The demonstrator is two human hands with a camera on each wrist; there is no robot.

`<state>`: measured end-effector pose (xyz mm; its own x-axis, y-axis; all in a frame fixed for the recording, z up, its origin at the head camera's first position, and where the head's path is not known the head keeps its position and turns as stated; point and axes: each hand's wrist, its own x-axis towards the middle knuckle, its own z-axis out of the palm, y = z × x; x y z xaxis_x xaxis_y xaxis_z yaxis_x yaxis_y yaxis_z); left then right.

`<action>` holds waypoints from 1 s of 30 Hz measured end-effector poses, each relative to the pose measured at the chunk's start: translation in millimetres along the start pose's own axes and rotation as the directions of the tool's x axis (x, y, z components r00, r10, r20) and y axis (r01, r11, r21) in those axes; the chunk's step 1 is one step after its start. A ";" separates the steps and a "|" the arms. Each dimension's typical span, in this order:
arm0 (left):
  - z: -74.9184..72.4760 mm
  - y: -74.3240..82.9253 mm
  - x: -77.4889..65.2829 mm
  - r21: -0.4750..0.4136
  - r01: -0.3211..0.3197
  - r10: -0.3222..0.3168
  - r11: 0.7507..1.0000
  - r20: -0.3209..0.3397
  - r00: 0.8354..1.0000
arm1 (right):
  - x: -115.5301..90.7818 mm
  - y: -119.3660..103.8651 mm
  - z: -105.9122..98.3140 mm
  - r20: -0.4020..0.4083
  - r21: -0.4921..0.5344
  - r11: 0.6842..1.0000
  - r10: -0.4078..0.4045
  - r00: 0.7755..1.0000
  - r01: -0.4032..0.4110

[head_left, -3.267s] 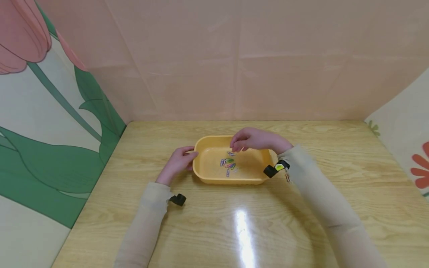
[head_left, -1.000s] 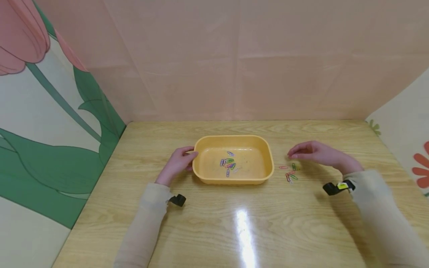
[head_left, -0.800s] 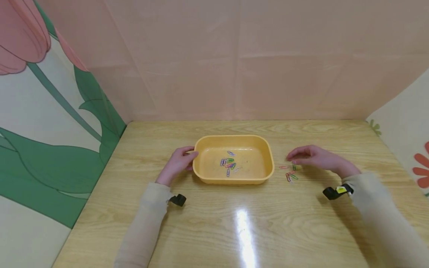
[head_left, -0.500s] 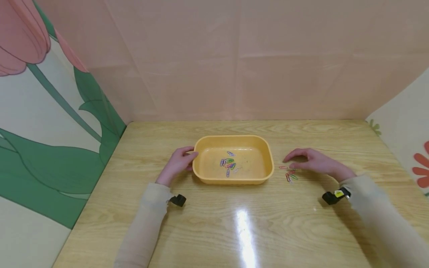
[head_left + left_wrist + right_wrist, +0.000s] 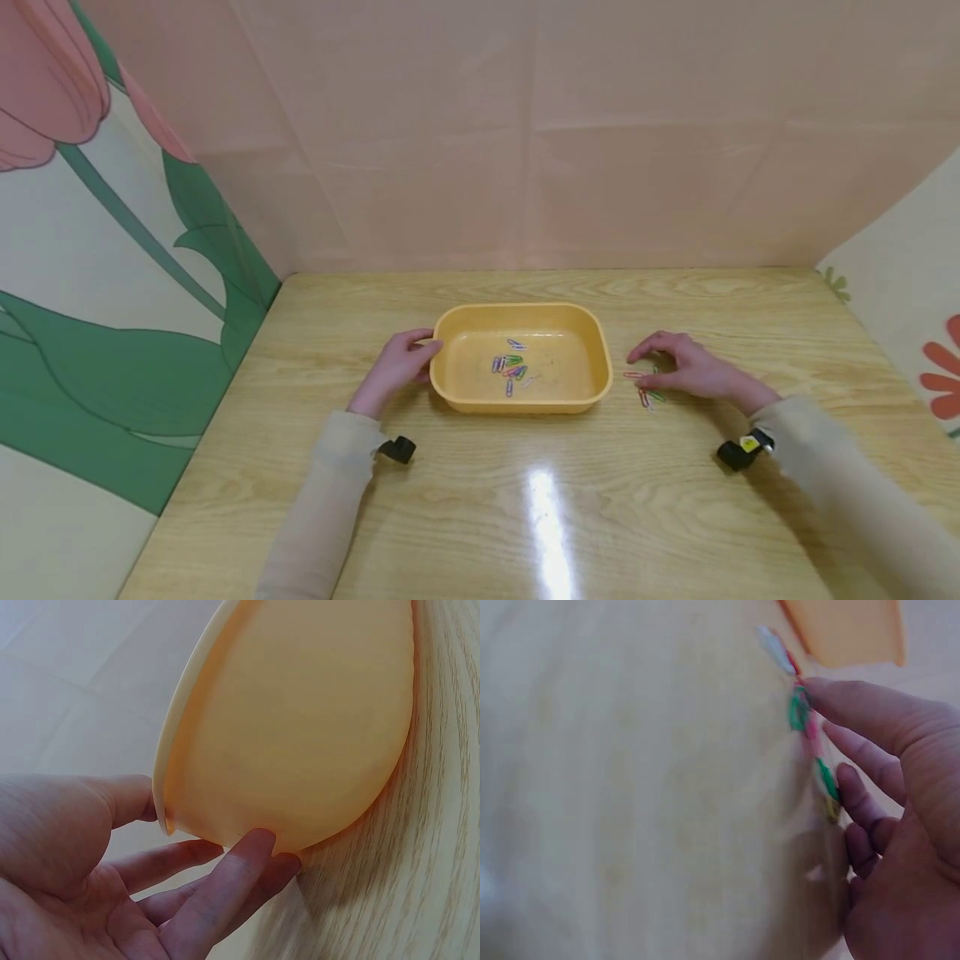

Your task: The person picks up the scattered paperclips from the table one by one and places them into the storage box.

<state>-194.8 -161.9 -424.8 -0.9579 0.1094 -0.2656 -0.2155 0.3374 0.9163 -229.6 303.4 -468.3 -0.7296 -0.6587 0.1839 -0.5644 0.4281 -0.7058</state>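
Observation:
A yellow plastic tray (image 5: pixel 525 407) sits on the wooden table, with several coloured paper clips (image 5: pixel 513 365) scattered on its floor. At its left end my left hand (image 5: pixel 397 364) holds the wall, thumb at the rim and fingertips against the outer side, as the left wrist view shows with the tray wall (image 5: pixel 300 735). My right hand (image 5: pixel 693 369) hovers low to the right of the tray, thumb and forefinger spread apart. Beneath them lies a small group of red, green and pale paper clips (image 5: pixel 644 399), partly hidden by the fingers. In the right wrist view the clips (image 5: pixel 799 709) are blurred beside the thumb.
The wooden table (image 5: pixel 450 517) runs back to a pink cloth wall (image 5: pixel 525 167). A flower-print panel (image 5: pixel 112 350) borders the left side and another (image 5: pixel 922 292) the right. Small black cameras are strapped at both wrists.
My right hand went from above the tray to the clips on its right, then lowered and shifted left while thumb and forefinger spread. My left hand stayed on the tray.

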 end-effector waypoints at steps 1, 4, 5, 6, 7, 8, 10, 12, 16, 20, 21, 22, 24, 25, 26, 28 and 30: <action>0.1 0.4 -0.1 -0.002 0.001 -0.001 1.000 -0.002 1.000 | 0.6 0.2 1.5 -0.017 -0.024 0.999 -0.034 0.999 0.033; -0.4 0.4 -0.1 0.001 -0.001 0.001 1.000 -0.001 1.000 | 1.8 -4.0 3.9 -0.049 -0.073 0.993 -0.093 0.994 0.089; -0.4 0.8 -0.3 0.001 0.000 0.000 1.000 -0.002 1.000 | 2.1 -7.7 4.1 -0.051 -0.075 0.993 -0.094 0.994 0.090; -0.5 1.0 -0.4 0.003 -0.001 0.001 1.000 -0.002 1.000 | 2.6 -11.7 4.1 -0.051 -0.070 0.994 -0.093 0.994 0.089; -0.5 1.3 -0.6 0.002 -0.002 0.002 1.000 -0.002 1.000 | 2.8 -15.4 4.0 -0.051 -0.067 0.994 -0.088 0.995 0.085; -0.6 1.5 -0.8 0.004 -0.003 0.003 1.000 -0.002 1.000 | 2.9 -19.7 3.7 -0.048 -0.061 0.995 -0.080 0.996 0.077; -0.3 1.2 -0.7 0.002 -0.004 0.004 1.000 -0.003 1.000 | 2.9 -26.1 3.4 -0.045 -0.043 0.997 -0.066 0.997 0.064; 0.0 1.3 -0.9 0.003 -0.008 0.008 1.000 -0.002 1.000 | 2.3 -26.3 3.4 -0.041 -0.045 0.997 -0.066 0.997 0.064; 0.5 0.4 -0.4 -0.001 -0.002 0.002 1.000 -0.004 1.000 | -0.1 -13.7 4.2 -0.033 -0.085 0.995 -0.062 0.998 0.058; 0.5 -0.5 -0.5 -0.004 0.002 -0.002 1.000 -0.003 1.000 | -2.0 -2.9 4.3 -0.029 -0.095 0.995 -0.034 0.999 0.032; 0.3 -0.8 -0.6 -0.006 -0.002 0.002 1.000 -0.001 1.000 | -2.0 -2.2 4.1 -0.027 -0.089 0.996 -0.031 0.999 0.028; 0.0 -1.0 -0.9 -0.009 -0.010 0.010 1.000 0.002 1.000 | -1.9 -1.5 3.7 -0.026 -0.081 0.996 -0.028 0.999 0.026; -0.7 -1.7 -1.5 -0.015 -0.024 0.024 1.000 0.008 1.000 | -1.9 -0.6 3.0 -0.017 -0.055 0.998 -0.018 1.000 0.017; -1.1 -1.5 -2.0 -0.017 -0.036 0.036 0.999 0.007 0.999 | -1.7 -0.7 2.4 -0.009 -0.032 0.999 -0.006 1.000 0.005; -1.3 -1.2 -2.5 -0.019 -0.045 0.045 0.999 0.010 0.999 | -1.6 -1.1 1.7 -0.003 -0.010 1.000 0.011 1.000 -0.011; -1.4 -0.4 -3.5 -0.020 -0.053 0.053 0.998 0.009 0.999 | -1.2 -2.8 -0.1 0.016 0.043 0.997 0.062 0.998 -0.063; -1.1 0.4 -3.7 -0.014 -0.045 0.045 0.999 0.005 0.999 | -0.8 -5.6 -2.2 0.031 0.075 0.988 0.130 0.991 -0.132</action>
<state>-191.6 -163.2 -423.1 -0.9656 0.1291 -0.2258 -0.1751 0.3193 0.9313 -226.7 302.9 -462.9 -0.7842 -0.6167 0.0692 -0.4329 0.4638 -0.7730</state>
